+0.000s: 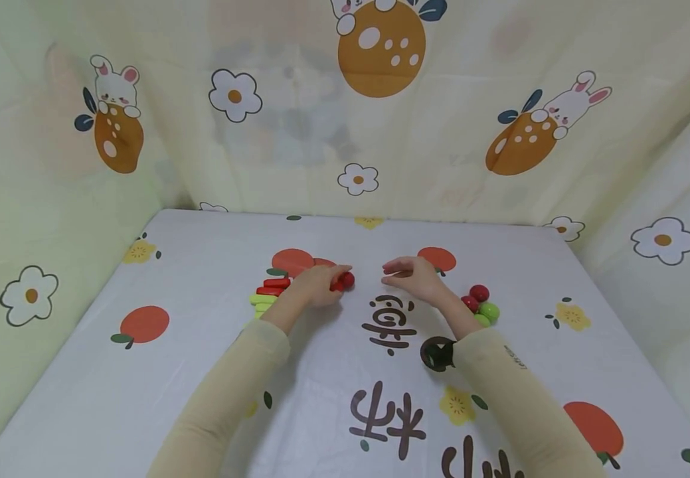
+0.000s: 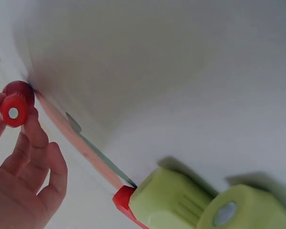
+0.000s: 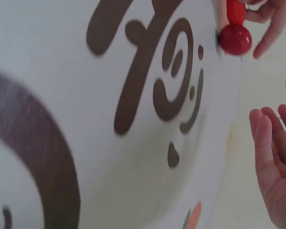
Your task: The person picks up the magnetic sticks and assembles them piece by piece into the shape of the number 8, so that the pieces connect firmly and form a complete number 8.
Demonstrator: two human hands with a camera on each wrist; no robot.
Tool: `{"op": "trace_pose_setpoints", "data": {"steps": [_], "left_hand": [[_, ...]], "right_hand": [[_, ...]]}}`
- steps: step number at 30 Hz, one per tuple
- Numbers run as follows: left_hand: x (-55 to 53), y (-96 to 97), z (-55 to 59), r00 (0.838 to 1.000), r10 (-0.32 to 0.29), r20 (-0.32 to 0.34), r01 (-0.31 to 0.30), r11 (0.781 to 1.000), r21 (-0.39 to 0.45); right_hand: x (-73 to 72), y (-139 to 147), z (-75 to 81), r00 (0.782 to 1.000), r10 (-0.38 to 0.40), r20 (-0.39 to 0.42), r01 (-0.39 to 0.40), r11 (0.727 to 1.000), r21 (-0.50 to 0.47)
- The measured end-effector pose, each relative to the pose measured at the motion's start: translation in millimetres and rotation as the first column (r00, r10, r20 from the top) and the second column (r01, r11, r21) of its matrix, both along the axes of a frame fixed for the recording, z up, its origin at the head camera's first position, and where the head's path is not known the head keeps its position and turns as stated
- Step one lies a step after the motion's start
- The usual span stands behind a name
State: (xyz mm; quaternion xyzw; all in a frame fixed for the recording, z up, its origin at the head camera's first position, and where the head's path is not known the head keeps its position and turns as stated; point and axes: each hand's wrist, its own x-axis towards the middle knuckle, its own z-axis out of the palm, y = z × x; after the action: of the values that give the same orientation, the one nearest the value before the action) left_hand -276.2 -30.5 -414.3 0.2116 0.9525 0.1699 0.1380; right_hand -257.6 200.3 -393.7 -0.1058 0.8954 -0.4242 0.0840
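In my head view, the person's left grip [image 1: 321, 285], just left of the middle of the frame, pinches a red handle [image 2: 14, 110], with a red ball [image 1: 348, 280] at its far end; I can't tell whether the two are fastened or only touching. The right grip [image 1: 414, 275], just right of the middle, holds nothing, thumb and fingertips a narrow gap apart.

I'd judge the work to be at an early stage, with this one pairing in hand. Left of the middle on the counter [image 1: 111, 398], loose red handles [image 1: 269, 291] and green handles [image 1: 263, 299] lie side by side, partly behind the left arm. Right of the middle, two more red balls [image 1: 479, 293] and two green balls [image 1: 489, 311] sit clustered beside the right forearm, unpaired. I see no other handle with a ball at its end.
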Motion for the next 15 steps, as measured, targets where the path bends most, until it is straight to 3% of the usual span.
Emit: {"op": "trace_pose_setpoints", "data": {"steps": [4, 9, 15], "left_hand": [[1.1, -1.7, 0.8, 1.0, -0.009, 0.011, 0.01, 1.0, -0.023], [-0.2, -3.4, 1.3, 0.999, 0.032, 0.032, -0.032, 0.999, -0.012], [-4.9, -1.1, 1.3, 0.999, 0.043, -0.021, -0.044, 0.998, -0.037]], "right_hand": [[3.7, 10.5, 2.0, 0.999, -0.003, -0.038, 0.004, 1.0, 0.007], [7.8, 22.5, 7.3, 0.997, -0.011, -0.075, 0.013, 1.0, 0.017], [10.6, 33.0, 17.1, 0.995, -0.005, -0.098, 0.01, 0.999, 0.047]]}}
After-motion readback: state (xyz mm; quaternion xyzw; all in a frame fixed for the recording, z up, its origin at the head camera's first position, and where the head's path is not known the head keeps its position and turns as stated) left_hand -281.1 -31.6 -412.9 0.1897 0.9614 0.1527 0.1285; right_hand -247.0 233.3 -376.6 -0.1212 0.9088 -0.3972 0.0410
